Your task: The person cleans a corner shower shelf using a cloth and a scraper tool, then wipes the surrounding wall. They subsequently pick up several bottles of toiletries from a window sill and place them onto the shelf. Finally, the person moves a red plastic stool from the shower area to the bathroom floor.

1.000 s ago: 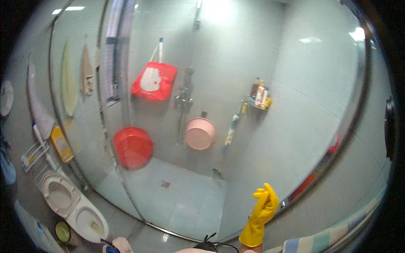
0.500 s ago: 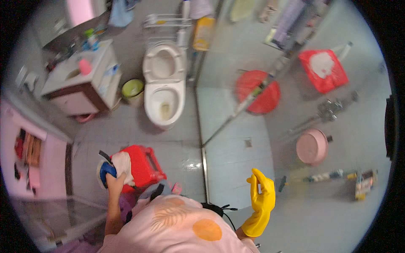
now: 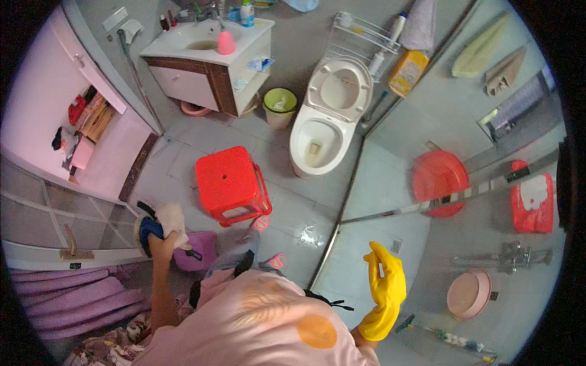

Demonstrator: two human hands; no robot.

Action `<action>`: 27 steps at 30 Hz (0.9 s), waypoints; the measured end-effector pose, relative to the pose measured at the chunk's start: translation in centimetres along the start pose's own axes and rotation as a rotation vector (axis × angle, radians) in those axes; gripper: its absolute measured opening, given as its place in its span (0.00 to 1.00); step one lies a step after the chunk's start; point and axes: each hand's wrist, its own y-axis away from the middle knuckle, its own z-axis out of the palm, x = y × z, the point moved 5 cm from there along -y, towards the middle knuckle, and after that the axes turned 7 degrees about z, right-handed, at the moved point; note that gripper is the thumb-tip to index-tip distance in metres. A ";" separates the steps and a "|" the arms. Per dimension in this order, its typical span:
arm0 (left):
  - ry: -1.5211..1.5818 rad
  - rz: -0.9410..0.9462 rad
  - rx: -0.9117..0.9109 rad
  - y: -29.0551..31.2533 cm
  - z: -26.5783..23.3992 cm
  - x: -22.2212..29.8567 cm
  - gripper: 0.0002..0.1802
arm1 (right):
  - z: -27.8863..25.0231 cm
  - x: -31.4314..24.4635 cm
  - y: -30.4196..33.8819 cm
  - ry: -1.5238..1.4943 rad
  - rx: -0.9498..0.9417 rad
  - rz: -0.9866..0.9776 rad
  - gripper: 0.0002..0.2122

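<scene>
My left hand (image 3: 162, 245), bare, is closed around a bundle with a dark blue part (image 3: 150, 229), a cream fluffy part (image 3: 170, 218) and black strap-like ends. Its exact kind cannot be made out. The bundle hangs above the floor beside a purple basin (image 3: 201, 251), left of a red plastic stool (image 3: 224, 177). On my right hand (image 3: 386, 291) is a yellow rubber glove. Its fingers are loosely bent, with a gap between thumb and fingers and nothing visible in them. That hand is raised in front of the glass shower partition.
Beyond the stool stand a toilet (image 3: 315, 143) with its lid up, a lidless bin (image 3: 280, 104) and a sink cabinet (image 3: 183, 82). An open doorway (image 3: 113, 152) lies at the left. Red basin (image 3: 441, 183) and pink basin (image 3: 469, 294) are in the shower area at right.
My view has turned left, so the room's fixtures sit further right and the doorway shows more. The bundle in my left hand no longer overlaps the stool. My gloved right hand keeps its pose.
</scene>
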 end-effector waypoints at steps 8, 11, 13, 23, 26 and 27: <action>-0.020 0.104 0.028 -5.6 -0.6 1.6 0.38 | 4.2 -5.3 -4.9 0.060 -0.064 -0.006 0.12; 0.021 0.044 0.048 -8.8 -0.8 2.4 0.34 | 6.0 -7.9 -7.1 0.168 -0.112 0.023 0.12; 0.128 0.167 0.096 -11.5 -0.9 3.7 0.23 | 7.6 -10.3 -8.7 0.153 -0.116 0.024 0.12; 0.158 0.086 0.106 -19.7 -2.8 -1.7 0.37 | 31.2 -20.1 -16.8 -0.059 -0.988 -0.178 0.17; 0.137 -0.144 0.167 -20.2 -1.9 -6.6 0.40 | 40.7 -21.2 -17.4 -0.113 -1.211 0.017 0.21; 0.184 -0.080 0.217 -19.8 -1.7 -7.0 0.40 | 43.6 -21.3 -18.1 -0.062 -1.185 0.008 0.22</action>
